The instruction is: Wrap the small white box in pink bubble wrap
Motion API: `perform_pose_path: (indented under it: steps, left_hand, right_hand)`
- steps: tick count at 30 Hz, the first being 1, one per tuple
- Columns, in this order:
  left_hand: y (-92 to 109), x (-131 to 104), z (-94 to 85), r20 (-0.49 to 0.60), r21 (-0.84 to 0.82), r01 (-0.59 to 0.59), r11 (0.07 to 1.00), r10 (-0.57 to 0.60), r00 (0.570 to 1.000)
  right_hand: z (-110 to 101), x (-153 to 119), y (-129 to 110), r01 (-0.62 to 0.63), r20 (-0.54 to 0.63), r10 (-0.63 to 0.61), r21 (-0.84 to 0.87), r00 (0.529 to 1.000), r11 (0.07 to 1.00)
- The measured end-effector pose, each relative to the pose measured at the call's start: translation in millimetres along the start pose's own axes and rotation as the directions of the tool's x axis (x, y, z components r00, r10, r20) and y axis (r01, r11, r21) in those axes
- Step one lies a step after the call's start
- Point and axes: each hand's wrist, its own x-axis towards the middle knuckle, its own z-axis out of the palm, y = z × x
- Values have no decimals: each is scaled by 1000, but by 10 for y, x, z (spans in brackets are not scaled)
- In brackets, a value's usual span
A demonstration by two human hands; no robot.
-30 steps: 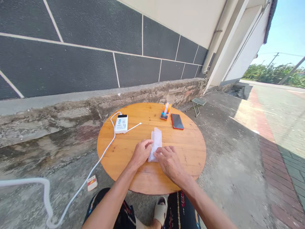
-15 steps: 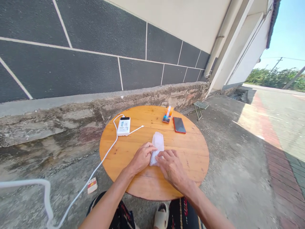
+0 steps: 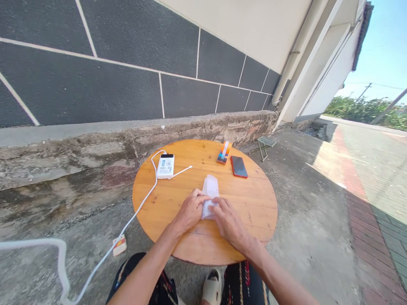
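A white, thin, folded sheet [image 3: 210, 185] lies lengthwise on the round wooden table [image 3: 178, 195], its lower part bunched between my hands. My left hand [image 3: 192, 208] grips the sheet's left edge, thumb and fingers closed on it. From the right, my right hand [image 3: 228, 219] has its bent fingers closed on the lower part of the sheet. Whether anything is wrapped inside cannot be seen.
A white power bank [image 3: 165, 166] with a cable lies at the table's left. Toward the back right are an orange tape dispenser [image 3: 224, 152] and a red-edged phone [image 3: 239, 166]. A folding stool [image 3: 266, 145] stands beyond, near the wall.
My right hand has moved slightly up along the sheet, its fingers nearer my left hand's fingertips. My left hand stays on the left edge. The camera view has tilted slightly.
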Motion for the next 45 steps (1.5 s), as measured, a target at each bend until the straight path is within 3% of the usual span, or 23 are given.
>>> perform_pose_path:
  steps: [8, 11, 15, 20, 22, 25, 29, 32, 35, 38, 45]
  left_hand:
    - [137, 20, -126, 101, 26, 95, 995, -97, 990]
    - [157, 19, -173, 182, -20, 132, 991, -126, 975]
    - [133, 14, -192, 255, -86, 245, 966, -216, 942]
    - [142, -103, -243, 63, -47, 192, 980, -189, 980]
    - [177, -182, -253, 41, -72, 184, 980, -181, 983]
    - [235, -275, -229, 46, -134, 198, 971, -194, 980]
    - [267, -299, -179, -13, -162, 140, 977, -144, 990]
    - [273, -268, -175, 14, -177, 119, 977, -119, 993]
    - [277, -237, -188, 33, -164, 110, 980, -107, 994]
    - [254, -214, -208, 42, -143, 115, 983, -110, 993]
    - [101, -122, -229, 44, -292, 190, 937, -185, 982]
  right_hand:
    - [-162, 78, 52, -49, 86, 31, 211, 996, 976]
    - [-256, 186, 120, -142, 220, 73, 314, 973, 939]
    - [-287, 397, 286, -301, 454, 70, 458, 888, 836]
    - [-210, 576, 477, -375, 546, -20, 602, 838, 705]
    - [-197, 607, 511, -385, 568, -80, 647, 819, 658]
    - [-229, 628, 488, -338, 558, -85, 609, 825, 717]
    - [-335, 594, 335, -171, 442, -32, 412, 897, 895]
    - [-383, 493, 194, -60, 370, -39, 252, 928, 966]
    - [-335, 353, 80, -1, 325, -35, 111, 945, 994]
    - [-218, 251, 8, -26, 267, 29, -15, 963, 1000]
    - [-127, 241, 7, -72, 252, 68, 6, 965, 997]
